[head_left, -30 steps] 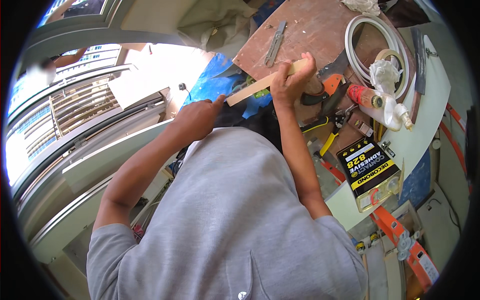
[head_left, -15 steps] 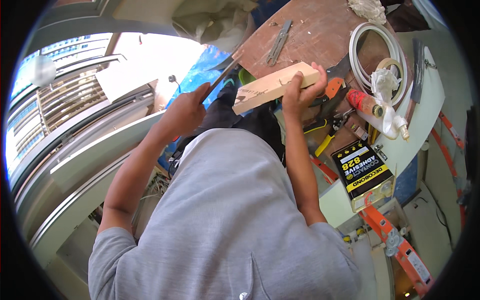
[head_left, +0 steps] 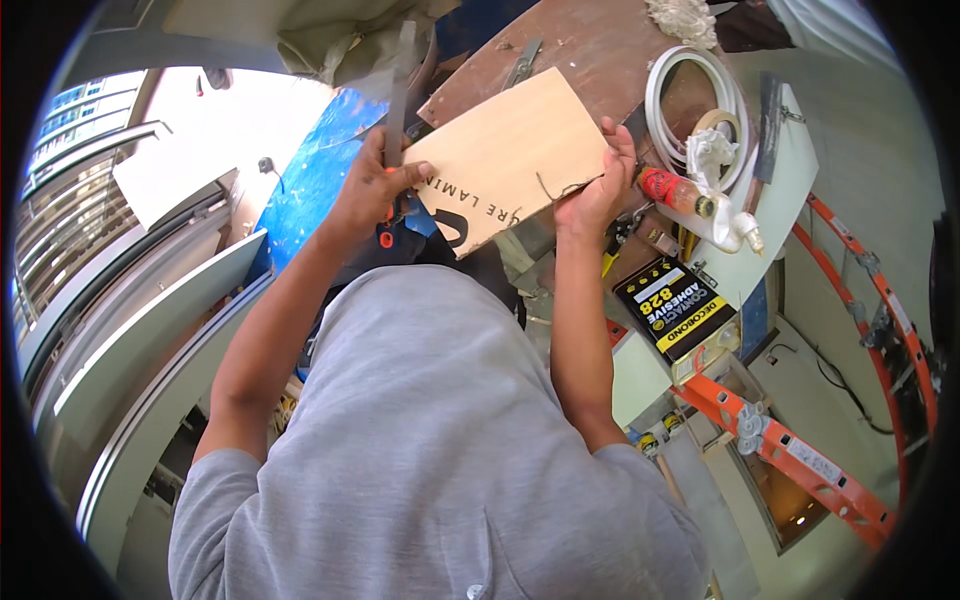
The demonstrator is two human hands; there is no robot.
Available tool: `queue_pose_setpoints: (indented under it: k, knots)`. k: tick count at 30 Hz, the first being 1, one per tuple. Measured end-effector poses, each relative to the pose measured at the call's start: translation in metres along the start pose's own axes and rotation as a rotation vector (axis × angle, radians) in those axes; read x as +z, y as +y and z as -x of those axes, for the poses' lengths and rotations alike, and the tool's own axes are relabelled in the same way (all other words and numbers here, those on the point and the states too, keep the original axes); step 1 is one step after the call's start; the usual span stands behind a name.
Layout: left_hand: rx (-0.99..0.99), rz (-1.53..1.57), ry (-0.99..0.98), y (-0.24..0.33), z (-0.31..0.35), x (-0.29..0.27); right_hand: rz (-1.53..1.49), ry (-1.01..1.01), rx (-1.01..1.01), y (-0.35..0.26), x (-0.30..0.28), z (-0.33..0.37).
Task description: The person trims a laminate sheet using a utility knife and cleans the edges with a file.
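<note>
Our bare forearms [head_left: 272, 325] slant up the frame; left of upper centre our left hand [head_left: 368, 192] curls, thumb stretched rightward, and our right hand [head_left: 592, 200], near upper centre, has fingers pointing upward.

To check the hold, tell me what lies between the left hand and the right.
In the head view, the board spans that stretch, touched by the left hand and the right hand.

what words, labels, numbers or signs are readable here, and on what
I won't copy the wording, only where print stands:
Pale board: dark print near its lower edge, partly readable.
Black-and-yellow tin: large white, yellow and black print, readable.
Red-labelled bottle: too small to read.
Orange ladder: pale sticker, too small to read.
</note>
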State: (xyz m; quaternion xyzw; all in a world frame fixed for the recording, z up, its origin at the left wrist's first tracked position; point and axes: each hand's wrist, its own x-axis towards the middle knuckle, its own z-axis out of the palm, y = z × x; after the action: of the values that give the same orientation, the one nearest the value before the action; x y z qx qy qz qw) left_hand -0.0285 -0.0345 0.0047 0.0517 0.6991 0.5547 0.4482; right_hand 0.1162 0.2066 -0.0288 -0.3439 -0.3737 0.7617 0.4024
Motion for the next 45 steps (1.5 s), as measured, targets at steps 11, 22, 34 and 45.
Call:
queue_pose_setpoints:
  k: [11, 22, 34, 45]
  knots:
    - [0.085, 0.272, 0.008, 0.03, -0.017, -0.013, 1.057, -0.302, -0.769, -0.051, 0.034, 0.066]
    - [0.155, 0.41, -0.031, 0.048, -0.032, -0.005, 1.198, -0.886, -0.848, -0.088, 0.043, 0.057]
    - [0.24, 0.479, 0.017, 0.069, -0.033, -0.01, 1.025, -0.743, -0.601, -0.123, 0.04, 0.077]
    - [0.241, 0.497, -0.066, 0.083, -0.034, 0.0, 1.13, -1.012, -0.787, -0.117, 0.082, 0.061]
